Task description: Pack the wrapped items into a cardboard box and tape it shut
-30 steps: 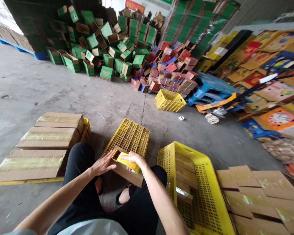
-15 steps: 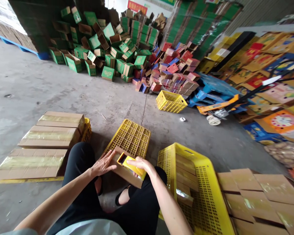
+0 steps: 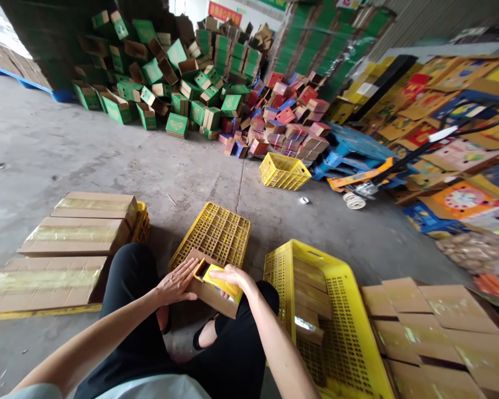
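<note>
A small brown cardboard box (image 3: 214, 304) lies slantwise across the near end of an upturned yellow crate (image 3: 211, 231), between my knees. My left hand (image 3: 177, 284) rests flat on the left end of the box, fingers stretched out. With my right hand (image 3: 235, 278) I grip a yellow tape dispenser (image 3: 214, 280) from above, and it sits on the top face of the box. The dispenser's dark front opening points left, close to my left fingertips. Part of the box top is hidden under the dispenser and my right hand.
Taped cartons (image 3: 72, 235) lie on a yellow crate to my left. At my right stands a yellow basket (image 3: 345, 299) holding narrow boxes, with more boxes (image 3: 436, 338) beyond it. Farther off are a small yellow crate (image 3: 284, 173), a pallet jack (image 3: 360, 185) and piled green cartons (image 3: 177, 124).
The view has shifted slightly, so the surroundings sit a little farther left. Both hands, the dispenser and the box keep nearly the same arrangement.
</note>
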Available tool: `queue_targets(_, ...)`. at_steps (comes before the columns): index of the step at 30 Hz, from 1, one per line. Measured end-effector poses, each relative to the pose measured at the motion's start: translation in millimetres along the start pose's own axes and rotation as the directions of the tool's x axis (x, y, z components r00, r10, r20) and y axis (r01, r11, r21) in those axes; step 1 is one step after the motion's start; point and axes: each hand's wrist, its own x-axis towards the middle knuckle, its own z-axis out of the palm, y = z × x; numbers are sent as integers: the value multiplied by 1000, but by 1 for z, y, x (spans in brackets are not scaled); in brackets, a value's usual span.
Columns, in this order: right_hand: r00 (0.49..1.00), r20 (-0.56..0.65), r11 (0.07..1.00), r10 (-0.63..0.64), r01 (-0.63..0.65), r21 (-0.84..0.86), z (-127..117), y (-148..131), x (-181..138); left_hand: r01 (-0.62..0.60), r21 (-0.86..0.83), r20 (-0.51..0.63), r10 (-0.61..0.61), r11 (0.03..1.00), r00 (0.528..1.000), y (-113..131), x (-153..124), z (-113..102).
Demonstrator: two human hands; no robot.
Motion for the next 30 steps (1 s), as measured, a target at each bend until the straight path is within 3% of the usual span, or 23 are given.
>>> queue_targets(11,999,53,1000,-5,6,-28,-7,2,6,15,-5,37,-15,1000,999,-5,3,-3)
queue_targets(19,999,50,1000,19,-19,-8,-16,21,-8,39,-12,65,-39,999,997,-5,4,-5)
queue_targets(24,1000,24,1000,19,-19,18,-15,22,-9,35,-20,46,-34,999,998,1,4,-5)
queue_targets(30,999,-1,999,50,-50,14,-7,21,-4,-1,14,19,1,1000,1000,18,9,10)
